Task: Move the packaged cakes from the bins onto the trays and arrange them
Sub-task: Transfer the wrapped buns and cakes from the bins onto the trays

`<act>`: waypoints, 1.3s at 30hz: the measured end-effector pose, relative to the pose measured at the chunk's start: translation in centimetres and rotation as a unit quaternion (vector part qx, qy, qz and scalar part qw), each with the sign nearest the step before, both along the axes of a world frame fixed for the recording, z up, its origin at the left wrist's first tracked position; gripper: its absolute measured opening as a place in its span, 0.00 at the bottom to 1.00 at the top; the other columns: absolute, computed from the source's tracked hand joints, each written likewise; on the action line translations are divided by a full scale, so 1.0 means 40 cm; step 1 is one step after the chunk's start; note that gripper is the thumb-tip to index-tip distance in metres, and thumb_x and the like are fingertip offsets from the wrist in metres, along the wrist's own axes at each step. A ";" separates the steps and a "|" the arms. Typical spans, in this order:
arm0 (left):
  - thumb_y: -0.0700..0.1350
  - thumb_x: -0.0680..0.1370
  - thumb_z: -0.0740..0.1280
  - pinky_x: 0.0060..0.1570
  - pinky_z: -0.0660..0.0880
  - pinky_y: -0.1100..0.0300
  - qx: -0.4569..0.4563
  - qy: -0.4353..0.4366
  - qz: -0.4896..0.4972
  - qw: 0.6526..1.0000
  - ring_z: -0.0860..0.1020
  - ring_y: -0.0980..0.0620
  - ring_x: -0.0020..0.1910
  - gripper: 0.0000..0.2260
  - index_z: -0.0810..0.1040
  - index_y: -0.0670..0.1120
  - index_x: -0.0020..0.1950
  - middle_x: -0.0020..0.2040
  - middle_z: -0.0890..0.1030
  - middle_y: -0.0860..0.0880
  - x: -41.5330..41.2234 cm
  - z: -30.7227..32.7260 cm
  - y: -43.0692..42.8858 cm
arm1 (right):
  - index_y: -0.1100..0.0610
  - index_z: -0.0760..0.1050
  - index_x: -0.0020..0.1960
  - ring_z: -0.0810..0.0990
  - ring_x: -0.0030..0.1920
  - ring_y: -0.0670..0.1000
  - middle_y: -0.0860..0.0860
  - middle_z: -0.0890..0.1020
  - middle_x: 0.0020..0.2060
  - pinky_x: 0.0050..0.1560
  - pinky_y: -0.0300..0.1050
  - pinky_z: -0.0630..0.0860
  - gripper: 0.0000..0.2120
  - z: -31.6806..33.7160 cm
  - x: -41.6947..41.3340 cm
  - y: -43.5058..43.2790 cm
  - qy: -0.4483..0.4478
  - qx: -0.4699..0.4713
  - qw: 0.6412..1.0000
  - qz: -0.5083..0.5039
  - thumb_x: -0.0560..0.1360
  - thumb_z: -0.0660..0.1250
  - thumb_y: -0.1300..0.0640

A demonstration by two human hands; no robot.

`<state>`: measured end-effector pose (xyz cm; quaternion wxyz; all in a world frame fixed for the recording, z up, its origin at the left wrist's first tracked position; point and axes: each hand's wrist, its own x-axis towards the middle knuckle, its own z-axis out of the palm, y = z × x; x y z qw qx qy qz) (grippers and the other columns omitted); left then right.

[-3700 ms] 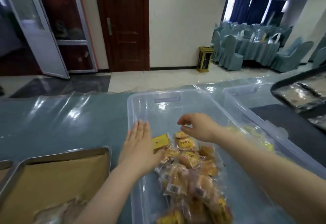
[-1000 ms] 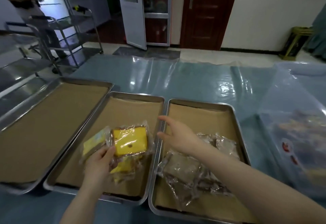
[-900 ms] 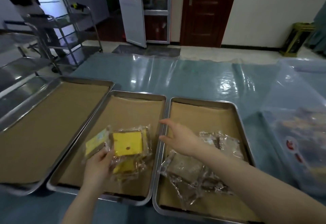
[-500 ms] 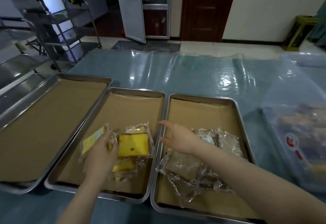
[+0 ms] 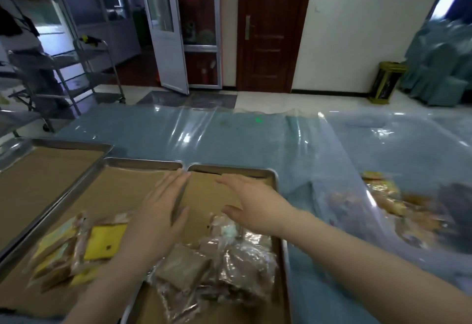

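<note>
Three paper-lined metal trays lie side by side. The middle tray carries a heap of yellow packaged cakes at its near left. Brown packaged cakes are piled at the near end of the right tray. My left hand hovers flat with straight fingers above the seam between these two trays, holding nothing. My right hand is spread open over the right tray, just beyond the brown cakes. A clear plastic bin at the right holds more packaged cakes.
A third tray lined with brown paper lies at the left. The table wears a teal cloth under clear plastic. Beyond it are a metal trolley, a glass door, a brown door and a small bin.
My left hand let go of the yellow cakes, which now lie on the middle tray, and rose toward the right. My right hand moved further over the right tray. The view swung right.
</note>
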<state>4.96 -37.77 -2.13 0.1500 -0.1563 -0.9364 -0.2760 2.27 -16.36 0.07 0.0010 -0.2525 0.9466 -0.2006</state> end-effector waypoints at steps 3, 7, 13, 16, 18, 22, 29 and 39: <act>0.42 0.76 0.66 0.70 0.52 0.62 0.048 0.035 -0.036 0.998 0.53 0.66 0.71 0.27 0.60 0.56 0.73 0.71 0.58 0.62 0.004 0.042 0.188 | 0.48 0.63 0.72 0.67 0.68 0.49 0.47 0.70 0.69 0.66 0.40 0.63 0.27 0.053 0.046 0.183 0.035 -0.015 0.999 -0.031 0.76 0.65 0.49; 0.41 0.77 0.65 0.69 0.52 0.67 0.105 0.054 -0.091 0.989 0.56 0.64 0.72 0.25 0.61 0.58 0.70 0.69 0.60 0.63 0.023 0.067 0.432 | 0.49 0.65 0.71 0.66 0.63 0.42 0.47 0.71 0.68 0.55 0.19 0.52 0.25 0.085 0.107 0.425 0.054 -0.024 0.995 -0.076 0.76 0.66 0.50; 0.43 0.78 0.64 0.69 0.51 0.70 0.121 0.024 -0.161 0.979 0.52 0.76 0.67 0.25 0.59 0.67 0.66 0.65 0.56 0.73 0.046 0.060 0.697 | 0.45 0.67 0.69 0.72 0.62 0.45 0.42 0.72 0.66 0.58 0.37 0.65 0.22 0.065 0.157 0.697 0.026 -0.034 0.988 -0.147 0.76 0.65 0.47; 0.48 0.78 0.62 0.68 0.50 0.72 0.105 -0.008 -0.183 0.977 0.51 0.73 0.68 0.23 0.57 0.72 0.63 0.66 0.55 0.72 0.037 0.063 0.783 | 0.46 0.67 0.68 0.73 0.61 0.46 0.43 0.72 0.65 0.58 0.38 0.67 0.21 0.042 0.163 0.804 0.002 -0.034 0.985 -0.172 0.76 0.65 0.46; 0.51 0.78 0.61 0.69 0.52 0.66 0.086 -0.029 -0.197 0.976 0.52 0.68 0.70 0.22 0.56 0.71 0.64 0.69 0.57 0.68 0.018 0.070 0.830 | 0.47 0.68 0.68 0.73 0.61 0.45 0.44 0.73 0.65 0.59 0.39 0.68 0.21 0.034 0.160 0.866 -0.008 -0.021 0.982 -0.186 0.76 0.65 0.45; 0.53 0.78 0.60 0.69 0.49 0.65 -0.004 -0.066 -0.207 0.976 0.51 0.67 0.70 0.24 0.57 0.61 0.73 0.73 0.59 0.61 -0.062 0.085 0.901 | 0.48 0.67 0.69 0.72 0.55 0.42 0.45 0.73 0.64 0.51 0.32 0.63 0.23 0.039 0.117 0.969 -0.041 0.007 0.979 -0.202 0.75 0.66 0.47; 0.57 0.78 0.62 0.66 0.63 0.54 -0.203 -0.169 -0.225 0.938 0.64 0.47 0.71 0.30 0.56 0.48 0.76 0.75 0.62 0.48 -0.290 0.081 1.171 | 0.55 0.61 0.73 0.70 0.65 0.56 0.54 0.70 0.68 0.59 0.48 0.68 0.29 -0.022 -0.151 1.043 -0.140 0.143 0.947 -0.253 0.76 0.65 0.48; 0.71 0.65 0.67 0.70 0.61 0.45 -0.281 -0.407 -0.144 0.857 0.56 0.38 0.74 0.54 0.37 0.51 0.76 0.77 0.51 0.42 -0.323 -0.208 1.248 | 0.51 0.67 0.67 0.76 0.59 0.57 0.53 0.76 0.62 0.55 0.50 0.73 0.26 -0.213 -0.244 1.101 -0.235 0.284 0.903 -0.221 0.71 0.68 0.48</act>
